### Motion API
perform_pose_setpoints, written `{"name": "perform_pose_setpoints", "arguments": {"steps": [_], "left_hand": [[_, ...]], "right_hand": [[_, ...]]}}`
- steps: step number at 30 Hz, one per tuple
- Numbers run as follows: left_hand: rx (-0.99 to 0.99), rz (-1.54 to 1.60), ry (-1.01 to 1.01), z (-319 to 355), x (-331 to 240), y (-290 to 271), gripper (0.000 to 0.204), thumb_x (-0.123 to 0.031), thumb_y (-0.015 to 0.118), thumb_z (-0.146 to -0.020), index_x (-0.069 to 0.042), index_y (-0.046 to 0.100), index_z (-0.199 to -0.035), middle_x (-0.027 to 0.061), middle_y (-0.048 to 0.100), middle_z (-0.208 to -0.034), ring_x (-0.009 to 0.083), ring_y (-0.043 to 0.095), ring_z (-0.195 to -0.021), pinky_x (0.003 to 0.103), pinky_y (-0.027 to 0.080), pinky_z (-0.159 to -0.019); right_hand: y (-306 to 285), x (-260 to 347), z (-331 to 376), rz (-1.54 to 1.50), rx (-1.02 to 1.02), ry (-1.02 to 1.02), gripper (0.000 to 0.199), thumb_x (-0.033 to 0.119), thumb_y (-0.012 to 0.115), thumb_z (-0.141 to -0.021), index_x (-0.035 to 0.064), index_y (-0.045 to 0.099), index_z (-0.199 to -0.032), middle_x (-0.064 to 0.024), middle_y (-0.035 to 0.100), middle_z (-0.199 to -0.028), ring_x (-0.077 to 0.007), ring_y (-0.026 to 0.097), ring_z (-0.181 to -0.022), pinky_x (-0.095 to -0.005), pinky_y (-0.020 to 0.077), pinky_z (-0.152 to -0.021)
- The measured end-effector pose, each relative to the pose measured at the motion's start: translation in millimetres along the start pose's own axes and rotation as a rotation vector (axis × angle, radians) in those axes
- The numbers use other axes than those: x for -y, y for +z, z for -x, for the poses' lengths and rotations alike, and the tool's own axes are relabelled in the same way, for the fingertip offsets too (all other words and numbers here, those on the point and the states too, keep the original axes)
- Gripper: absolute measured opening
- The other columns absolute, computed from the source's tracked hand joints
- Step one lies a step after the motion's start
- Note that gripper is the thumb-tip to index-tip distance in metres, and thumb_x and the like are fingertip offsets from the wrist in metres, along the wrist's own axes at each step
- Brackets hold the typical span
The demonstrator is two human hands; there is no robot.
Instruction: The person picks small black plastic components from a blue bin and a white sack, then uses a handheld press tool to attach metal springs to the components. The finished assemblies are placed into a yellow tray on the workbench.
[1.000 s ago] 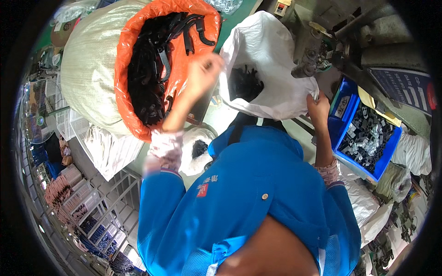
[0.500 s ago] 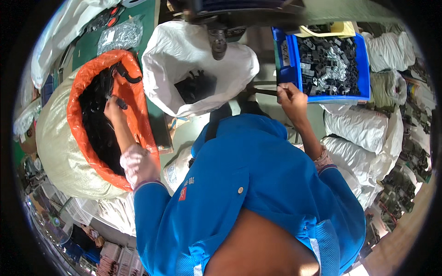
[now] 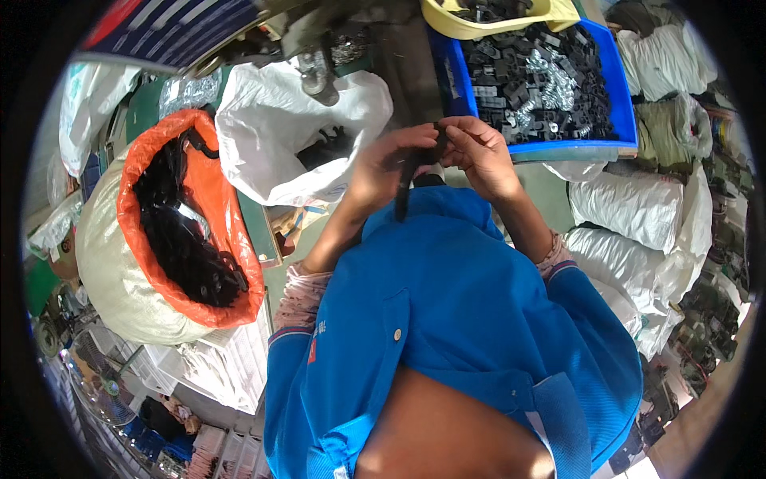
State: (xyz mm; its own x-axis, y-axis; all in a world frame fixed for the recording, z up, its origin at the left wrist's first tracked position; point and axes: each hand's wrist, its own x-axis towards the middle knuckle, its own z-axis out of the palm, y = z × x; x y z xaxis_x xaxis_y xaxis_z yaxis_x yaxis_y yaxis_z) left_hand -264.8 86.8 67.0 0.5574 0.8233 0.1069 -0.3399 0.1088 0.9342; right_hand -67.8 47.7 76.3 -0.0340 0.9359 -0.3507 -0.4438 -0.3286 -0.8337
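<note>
My left hand [image 3: 381, 166] is closed around a long, slim black part [image 3: 404, 194] that looks like a plastic handle. Its lower end hangs down in front of my blue jacket. My right hand [image 3: 483, 156] pinches at the upper end of this part, fingertips close to those of the left. Whether a separate small piece sits between the right fingers is too small to tell. Both hands are held in front of my chest, between the white sack [image 3: 263, 120] and the blue bin [image 3: 550, 146].
At left stands a large sack with an orange lining [image 3: 254, 279], full of black parts. Small black pieces and shiny metal ones fill the blue bin; a yellow tray [image 3: 479, 30] overlaps its far edge. A machine head [image 3: 315, 76] overhangs the white sack. White sacks [image 3: 630, 207] lie at right.
My left hand has left the orange-lined sack with a black part and come to the middle. The right hand has moved slightly left to meet it. The view has shifted.
</note>
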Motion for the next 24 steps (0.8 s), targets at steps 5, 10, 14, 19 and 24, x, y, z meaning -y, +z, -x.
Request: {"name": "perform_pose_setpoints", "arguments": {"steps": [5,10,14,19,24], "left_hand": [[0.287,-0.234,-0.110,-19,13,6,0.036,0.014,0.055,-0.081,0.002,0.065,-0.114,0.0165,0.057,-0.132,0.0278,0.048,-0.130,0.038,0.041,-0.107],[0.128,0.163,-0.550,-43,19,35,0.055,0.002,0.061,-0.086,-0.001,0.045,-0.139,0.0188,0.053,-0.135,0.0267,0.051,-0.126,0.036,0.044,-0.104],[0.366,-0.149,-0.570,-56,26,64,0.056,-0.004,0.072,-0.081,0.004,0.046,-0.130,0.0131,0.060,-0.118,0.0188,0.058,-0.109,0.032,0.050,-0.091],[-0.013,-0.130,-0.475,-69,45,74,0.040,-0.003,0.074,-0.078,0.002,0.055,-0.113,0.0076,0.064,-0.099,0.0146,0.061,-0.090,0.029,0.051,-0.077],[-0.305,-0.167,-0.322,-82,48,68,0.013,0.001,0.073,-0.080,-0.005,0.062,-0.082,-0.0005,0.062,-0.071,0.0046,0.049,-0.050,0.021,0.037,-0.047]], "right_hand": [[-27,-4,20,-0.087,-0.062,-0.049,0.012,0.010,0.059,-0.096,0.0017,0.060,-0.104,-0.0044,0.066,-0.091,-0.0116,0.062,-0.074,-0.0254,0.0527,-0.065],[-44,-3,35,0.604,-0.283,-0.410,0.023,0.005,0.067,-0.088,0.0029,0.060,-0.110,-0.0094,0.067,-0.096,-0.0168,0.065,-0.079,-0.0278,0.0534,-0.070],[-46,22,36,0.930,-0.213,-0.715,0.033,0.007,0.071,-0.082,0.0067,0.063,-0.115,-0.0160,0.066,-0.102,-0.0330,0.067,-0.087,-0.0360,0.0548,-0.074],[-68,40,-3,1.029,-0.373,-0.983,0.024,0.005,0.073,-0.081,0.0059,0.069,-0.105,-0.0110,0.064,-0.099,-0.0219,0.066,-0.077,-0.0303,0.0536,-0.063],[-91,58,-20,1.463,-0.434,-0.865,0.026,0.012,0.076,-0.078,0.0096,0.068,-0.102,-0.0081,0.058,-0.098,-0.0236,0.063,-0.071,-0.0335,0.0511,-0.055]]}}
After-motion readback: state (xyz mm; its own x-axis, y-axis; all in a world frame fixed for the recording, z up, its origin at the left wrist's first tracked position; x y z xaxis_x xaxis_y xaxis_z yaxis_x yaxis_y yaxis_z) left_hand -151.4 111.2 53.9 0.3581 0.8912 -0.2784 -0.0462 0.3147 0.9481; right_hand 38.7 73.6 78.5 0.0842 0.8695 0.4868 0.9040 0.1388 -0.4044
